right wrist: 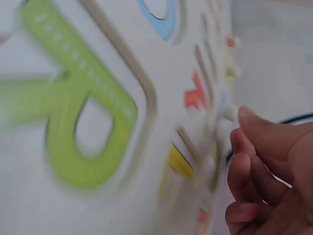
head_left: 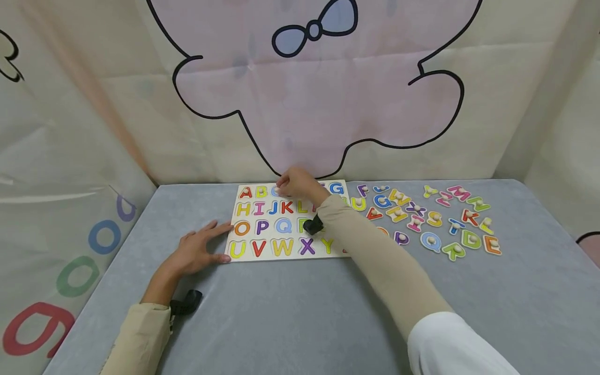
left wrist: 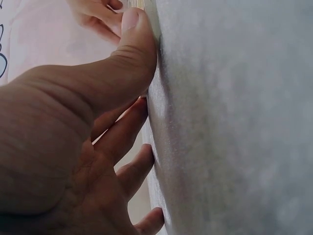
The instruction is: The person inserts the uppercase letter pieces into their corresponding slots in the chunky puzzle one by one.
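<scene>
1. Head view: grey-covered table (head_left: 281, 317), a pale backdrop (head_left: 375, 99) with a pink cartoon shape behind it.
2. White letter board (head_left: 272, 229) on the table shows rows of coloured capitals; knobbed loose letters (head_left: 430, 241) lie to its right.
3. Left hand (head_left: 194, 250), fingers spread, touches its left edge; right hand (head_left: 300, 183) pinches a blue letter (head_left: 274, 191) in the top row.
4. Right hand and sleeve (head_left: 384, 265) hide several capitals; the right wrist view is blurred.

On the left forearm the person wears a long beige fabric sleeve (head_left: 140, 338), creased near its cuff. A matching smooth beige fabric sleeve (head_left: 379, 260) covers the right forearm, meeting a wider white cloth sleeve (head_left: 457, 344) with a curved edge. A small, blocky black device (head_left: 187, 303) sits at the left wrist, another compact black device (head_left: 313, 225) at the right.
</scene>
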Tool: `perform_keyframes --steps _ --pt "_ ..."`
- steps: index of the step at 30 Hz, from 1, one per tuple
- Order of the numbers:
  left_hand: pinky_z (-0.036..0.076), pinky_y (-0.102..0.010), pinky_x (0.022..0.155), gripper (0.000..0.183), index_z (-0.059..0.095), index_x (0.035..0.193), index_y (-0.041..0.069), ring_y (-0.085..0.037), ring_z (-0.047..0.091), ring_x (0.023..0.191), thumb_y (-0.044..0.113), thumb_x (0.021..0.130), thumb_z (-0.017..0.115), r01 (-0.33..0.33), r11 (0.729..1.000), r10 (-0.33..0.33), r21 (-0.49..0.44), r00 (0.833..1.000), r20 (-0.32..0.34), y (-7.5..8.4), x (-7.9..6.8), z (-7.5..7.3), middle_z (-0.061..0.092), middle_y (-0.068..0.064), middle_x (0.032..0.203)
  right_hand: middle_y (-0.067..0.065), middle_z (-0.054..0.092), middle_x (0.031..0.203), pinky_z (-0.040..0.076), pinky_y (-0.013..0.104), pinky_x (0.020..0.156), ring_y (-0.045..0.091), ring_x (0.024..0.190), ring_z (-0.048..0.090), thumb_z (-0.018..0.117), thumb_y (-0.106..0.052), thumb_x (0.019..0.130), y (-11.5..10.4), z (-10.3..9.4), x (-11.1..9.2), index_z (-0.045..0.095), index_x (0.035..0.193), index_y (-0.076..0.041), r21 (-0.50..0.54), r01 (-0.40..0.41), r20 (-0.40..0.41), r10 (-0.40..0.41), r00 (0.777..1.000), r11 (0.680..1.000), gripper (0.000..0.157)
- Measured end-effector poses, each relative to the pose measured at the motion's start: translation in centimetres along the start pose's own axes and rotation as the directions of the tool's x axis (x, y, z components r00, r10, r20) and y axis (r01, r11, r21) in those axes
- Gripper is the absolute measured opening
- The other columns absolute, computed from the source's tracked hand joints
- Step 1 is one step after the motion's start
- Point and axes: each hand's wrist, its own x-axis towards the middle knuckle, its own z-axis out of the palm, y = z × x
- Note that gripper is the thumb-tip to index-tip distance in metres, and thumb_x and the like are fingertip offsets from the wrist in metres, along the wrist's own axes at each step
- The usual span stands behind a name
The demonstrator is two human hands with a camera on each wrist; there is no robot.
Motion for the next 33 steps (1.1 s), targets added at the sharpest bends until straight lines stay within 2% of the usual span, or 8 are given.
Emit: perform_keyframes --steps 4,9,15,21,26,29,33 --pt "0.014 -0.070 0.112 0.082 0.045 0.150 0.018 -0.046 0.024 0.149 0.030 0.079 0.084 -0.015 1.000 0.015 0.008 1.000 0.007 0.0 0.3 -0.1 0.035 -0.023 0.159 0.004 0.069 0.118 0.053 0.032 0.090 0.019 0.105 0.060 0.068 -0.027 0.096 1.0 -2.0 -1.7 0.068 0.127 -0.014 0.010 0.013 -0.020 -0.012 1.000 1.000 0.034" --pt "0.017 -0.070 0.112 0.082 0.045 0.150 0.018 -0.048 0.028 0.147 0.031 0.079 0.083 -0.014 0.999 0.014 0.037 1.000 0.014 -0.2 0.2 -0.8 0.031 -0.028 0.158 0.004 0.069 0.119 0.051 0.035 0.090 0.021 0.106 0.059 0.066 -0.030 0.097 2.3 -4.6 -5.3 0.069 0.126 -0.015 -0.030 0.046 -0.039 -0.047 0.998 0.999 0.034" --pt "0.019 -0.073 0.108 0.084 0.042 0.151 0.018 -0.052 0.028 0.145 0.035 0.080 0.082 0.000 0.999 -0.002 0.051 0.999 0.034 -1.1 -0.1 -1.7 0.027 -0.031 0.159 0.004 0.072 0.113 0.050 0.030 0.073 0.022 0.095 0.060 0.067 -0.030 0.096 5.1 -6.9 -10.2 0.069 0.126 -0.014 -0.115 0.088 -0.036 -0.092 0.995 0.989 0.034" --pt "0.022 -0.076 0.102 0.086 0.043 0.151 0.018 -0.059 0.029 0.140 0.037 0.078 0.083 0.002 0.999 -0.003 0.042 1.000 0.027 -1.9 -0.5 -1.6 0.027 -0.034 0.157 0.005 0.072 0.108 0.049 0.029 0.070 0.021 0.092 0.060 0.068 -0.027 0.095 8.9 -9.4 -14.9 0.070 0.125 -0.013 -0.172 0.044 -0.084 -0.059 0.995 0.984 0.033" --pt "0.024 -0.077 0.101 0.085 0.043 0.151 0.019 -0.061 0.031 0.138 0.037 0.078 0.083 -0.002 0.999 0.001 0.046 1.000 0.023 -2.1 -0.7 -1.2 0.028 -0.034 0.157 0.004 0.073 0.101 0.047 0.029 0.071 0.020 0.091 0.061 0.070 -0.025 0.093 13.2 -11.5 -18.8 0.071 0.120 -0.010 -0.213 0.046 -0.126 -0.074 0.989 0.976 0.031" --pt "0.023 -0.077 0.102 0.085 0.043 0.151 0.018 -0.063 0.030 0.137 0.036 0.078 0.083 0.009 0.999 -0.010 0.048 1.000 0.022 -2.0 -0.8 -1.2 0.027 -0.034 0.157 0.002 0.072 0.099 0.047 0.027 0.071 0.019 0.092 0.061 0.071 -0.026 0.093 15.8 -13.0 -20.7 0.072 0.120 -0.011 -0.239 0.024 -0.153 -0.062 0.986 0.971 0.031" --pt "0.022 -0.077 0.102 0.086 0.041 0.152 0.018 -0.065 0.029 0.137 0.035 0.078 0.083 0.024 0.999 -0.025 0.042 0.999 0.029 -2.0 -0.7 -1.1 0.026 -0.034 0.157 0.002 0.073 0.101 0.046 0.023 0.070 0.009 0.088 0.058 0.073 -0.027 0.091 18.8 -15.2 -22.6 0.071 0.122 -0.012 -0.260 -0.009 -0.167 -0.035 0.985 0.965 0.034"
